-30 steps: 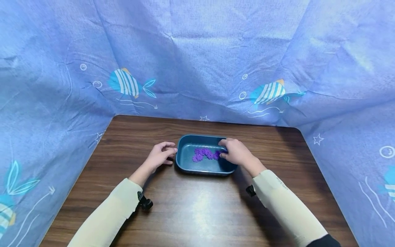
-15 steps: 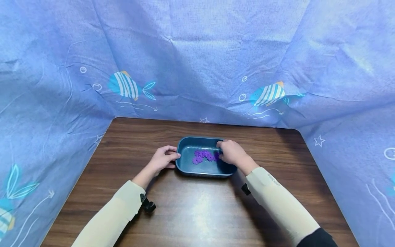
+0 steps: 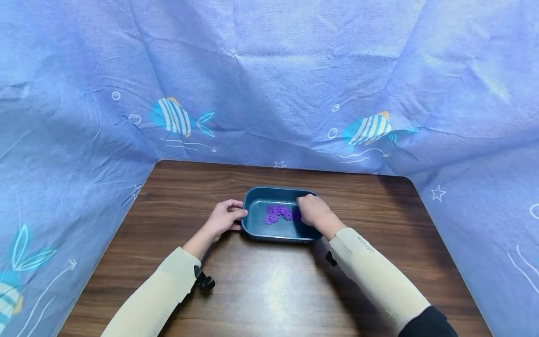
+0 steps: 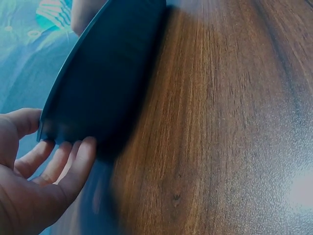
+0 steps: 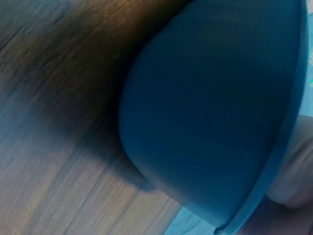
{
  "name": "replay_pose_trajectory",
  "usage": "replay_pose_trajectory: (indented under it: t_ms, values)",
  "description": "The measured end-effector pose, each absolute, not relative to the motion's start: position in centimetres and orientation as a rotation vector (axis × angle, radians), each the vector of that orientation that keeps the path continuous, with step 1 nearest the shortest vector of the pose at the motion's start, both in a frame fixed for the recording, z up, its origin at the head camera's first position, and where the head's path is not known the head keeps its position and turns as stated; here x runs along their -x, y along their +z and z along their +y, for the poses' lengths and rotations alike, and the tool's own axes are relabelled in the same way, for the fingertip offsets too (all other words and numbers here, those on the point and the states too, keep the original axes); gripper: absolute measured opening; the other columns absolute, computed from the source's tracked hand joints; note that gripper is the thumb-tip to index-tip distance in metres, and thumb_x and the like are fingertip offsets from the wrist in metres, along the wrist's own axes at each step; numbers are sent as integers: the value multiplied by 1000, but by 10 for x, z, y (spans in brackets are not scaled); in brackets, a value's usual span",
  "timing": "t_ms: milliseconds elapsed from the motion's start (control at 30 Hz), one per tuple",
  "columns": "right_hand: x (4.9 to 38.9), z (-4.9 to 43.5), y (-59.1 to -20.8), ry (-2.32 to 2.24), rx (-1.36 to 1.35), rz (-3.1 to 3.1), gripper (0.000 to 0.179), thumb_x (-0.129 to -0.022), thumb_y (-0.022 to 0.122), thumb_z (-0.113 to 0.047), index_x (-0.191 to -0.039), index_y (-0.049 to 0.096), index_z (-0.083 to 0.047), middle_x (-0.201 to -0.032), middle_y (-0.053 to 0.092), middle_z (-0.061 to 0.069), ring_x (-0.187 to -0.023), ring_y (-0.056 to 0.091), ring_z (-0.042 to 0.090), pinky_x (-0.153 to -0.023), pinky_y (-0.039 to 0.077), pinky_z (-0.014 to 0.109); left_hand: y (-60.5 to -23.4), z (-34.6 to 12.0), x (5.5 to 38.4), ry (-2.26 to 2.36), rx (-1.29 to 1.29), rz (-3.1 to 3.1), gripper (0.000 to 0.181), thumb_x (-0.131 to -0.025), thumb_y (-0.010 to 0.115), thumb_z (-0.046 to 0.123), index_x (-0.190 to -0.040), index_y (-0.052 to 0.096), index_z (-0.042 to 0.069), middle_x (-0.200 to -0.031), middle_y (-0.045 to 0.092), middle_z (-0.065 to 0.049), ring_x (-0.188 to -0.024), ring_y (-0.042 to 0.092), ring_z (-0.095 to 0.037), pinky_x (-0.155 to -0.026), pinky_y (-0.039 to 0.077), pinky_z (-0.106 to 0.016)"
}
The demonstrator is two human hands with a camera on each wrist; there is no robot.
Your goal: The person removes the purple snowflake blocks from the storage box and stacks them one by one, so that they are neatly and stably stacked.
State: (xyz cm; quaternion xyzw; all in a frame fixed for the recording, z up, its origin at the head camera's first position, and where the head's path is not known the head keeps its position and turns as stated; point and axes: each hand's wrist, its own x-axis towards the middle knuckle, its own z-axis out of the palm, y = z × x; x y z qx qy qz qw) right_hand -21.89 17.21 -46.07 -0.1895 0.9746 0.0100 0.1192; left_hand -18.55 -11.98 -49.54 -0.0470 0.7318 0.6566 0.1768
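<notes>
In the head view, a dark teal rectangular plastic bin [image 3: 278, 238] with rounded corners stands on the table. Several small purple flower-shaped pieces [image 3: 273, 213] lie together on its floor. My left hand [image 3: 224, 216] holds the bin's left end; in the left wrist view the thumb is over the rim and the fingers [image 4: 80, 166] lie against the outer wall. My right hand [image 3: 313, 210] reaches over the right end into the bin, by the rightmost purple pieces. Its fingertips are hidden, so what they touch does not show. The bin wall [image 5: 210, 112] fills much of the right wrist view.
The brown wood-grain table [image 3: 269, 290] reaches back to a blue curtain [image 3: 269, 84] with fish prints, which also hangs at both sides. A small black camera [image 3: 205, 283] is strapped at the left wrist.
My left hand has moved right from beside the bin and taken hold of its left end. The right hand has gone slightly left and its fingers have drawn in over the purple pieces.
</notes>
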Motion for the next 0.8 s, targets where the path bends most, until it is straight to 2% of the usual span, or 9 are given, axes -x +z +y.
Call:
replay_pose_trajectory:
  t_ms: [267, 567, 800]
  values:
    - [218, 175, -467, 2, 598, 2877, 9, -93, 66, 2, -99, 70, -3, -96, 71, 16, -91, 66, 26, -86, 61, 44, -497, -121, 185, 1853, 128, 2072, 44, -96, 70, 14, -134, 57, -2, -114, 67, -15, -93, 69, -19, -78, 66, -40]
    - [216, 177, -465, -19, 612, 2861, 11, -92, 67, 3, -100, 72, -3, -92, 70, 13, -82, 61, 21, -82, 61, 42, -496, -121, 183, 1837, 131, 2085, 42, -96, 70, 15, -133, 58, -2, -115, 67, -16, -95, 70, -21, -78, 66, -39]
    - [216, 179, -466, -47, 637, 2871, 19, -88, 73, 0, -106, 73, -3, -103, 71, 14, -95, 65, 24, -89, 61, 43, -497, -121, 182, 1850, 130, 2080, 44, -96, 70, 15, -134, 57, -3, -115, 67, -17, -96, 70, -22, -79, 66, -41]
